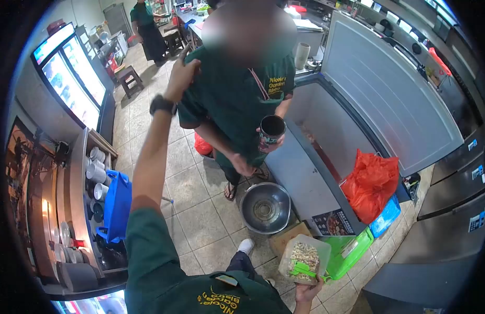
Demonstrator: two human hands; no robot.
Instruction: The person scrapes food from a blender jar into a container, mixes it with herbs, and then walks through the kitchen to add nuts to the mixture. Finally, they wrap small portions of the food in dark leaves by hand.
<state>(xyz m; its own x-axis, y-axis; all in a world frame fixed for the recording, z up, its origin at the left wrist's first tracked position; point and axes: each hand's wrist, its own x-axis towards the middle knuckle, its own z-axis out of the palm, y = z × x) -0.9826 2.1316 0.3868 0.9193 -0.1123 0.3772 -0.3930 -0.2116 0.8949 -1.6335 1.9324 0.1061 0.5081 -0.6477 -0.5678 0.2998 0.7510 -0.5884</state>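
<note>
My left hand (184,77) is raised, with a dark watch on the wrist. Its index finger is stretched out and it holds nothing, close to a co-worker's shoulder. Down at the lower right, my right hand (309,291) grips a clear plastic container (324,250) from the near side. Chopped pale and reddish bits fill much of the container, and a green scoop (304,269) rests on them. Facing me, the co-worker (226,89) in a dark green shirt holds a dark tumbler (272,127) in one hand.
An open chest freezer (305,172) stands at the right, a red plastic bag (372,183) on its edge. On the tiled floor sits a metal basin (265,208). Shelves with cups and a blue basket (118,206) line the left. Another person (144,31) is farther back.
</note>
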